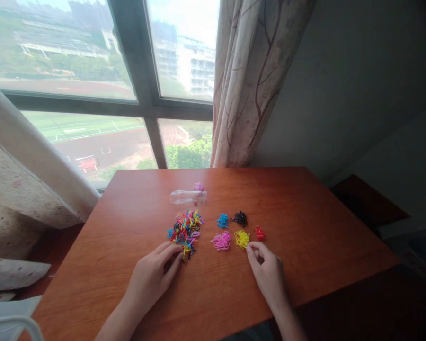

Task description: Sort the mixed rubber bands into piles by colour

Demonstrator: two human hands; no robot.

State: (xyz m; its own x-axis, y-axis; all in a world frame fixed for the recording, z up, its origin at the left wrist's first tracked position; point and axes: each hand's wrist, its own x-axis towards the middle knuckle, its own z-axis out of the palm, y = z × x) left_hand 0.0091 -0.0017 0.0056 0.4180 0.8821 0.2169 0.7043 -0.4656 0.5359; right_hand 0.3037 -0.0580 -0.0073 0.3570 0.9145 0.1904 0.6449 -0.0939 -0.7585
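Left hand (154, 270) at near edge of multicolour loop pile (185, 228), left, much unsorted; right hand (268, 267) at yellow loops (242, 239). Cannot tell whether either grips. Five single-colour piles (222, 241) formed, right.

No readable text, label, brand, number or sign anywhere in the head view.

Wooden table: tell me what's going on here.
A person has small clip-like pieces on the wooden table. The left hand is at the near edge of the mixed-colour pile; the right hand is at the yellow pile. Nearby lie a pink pile, blue pile, black pile and red pile. A clear plastic container lies beyond the mixed-colour pile. Whether either hand holds a piece, I can't tell.
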